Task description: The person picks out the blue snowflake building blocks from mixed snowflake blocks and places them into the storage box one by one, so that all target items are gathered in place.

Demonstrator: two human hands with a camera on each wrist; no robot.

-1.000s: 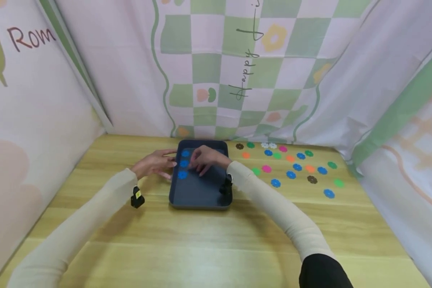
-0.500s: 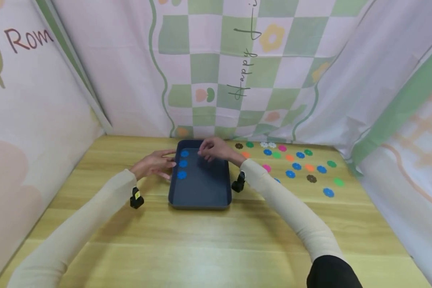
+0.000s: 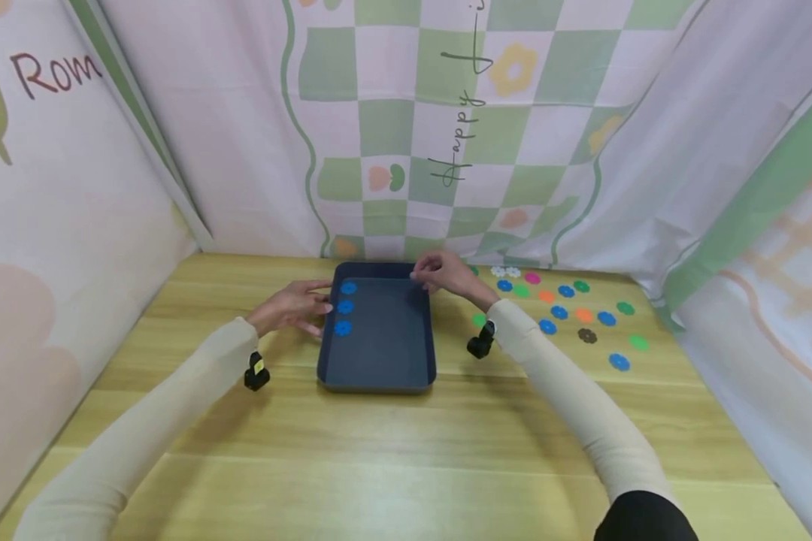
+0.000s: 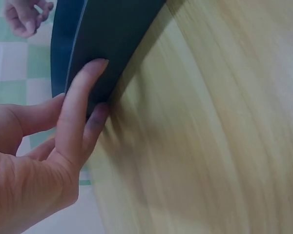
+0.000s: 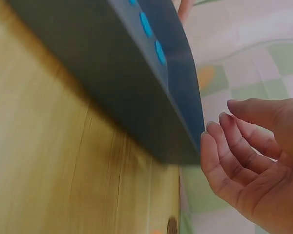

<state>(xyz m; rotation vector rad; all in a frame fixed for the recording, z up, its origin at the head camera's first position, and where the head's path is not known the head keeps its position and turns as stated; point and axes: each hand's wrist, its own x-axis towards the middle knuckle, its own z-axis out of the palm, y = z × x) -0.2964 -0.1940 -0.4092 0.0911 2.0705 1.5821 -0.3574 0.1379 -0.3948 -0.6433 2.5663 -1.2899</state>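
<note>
On the desk (image 3: 379, 466), the tray (image 3: 379, 372) is best braced lightly, left edge, by the spread left hand (image 3: 289, 308); far-right corner, nothing's pinched by the loosely curled right hand (image 3: 449, 273).

Diffuse light, pale glare on the tabletop (image 3: 392, 477), soft shadow beside the tray (image 5: 112, 73), slight wrist-view blur.
</note>
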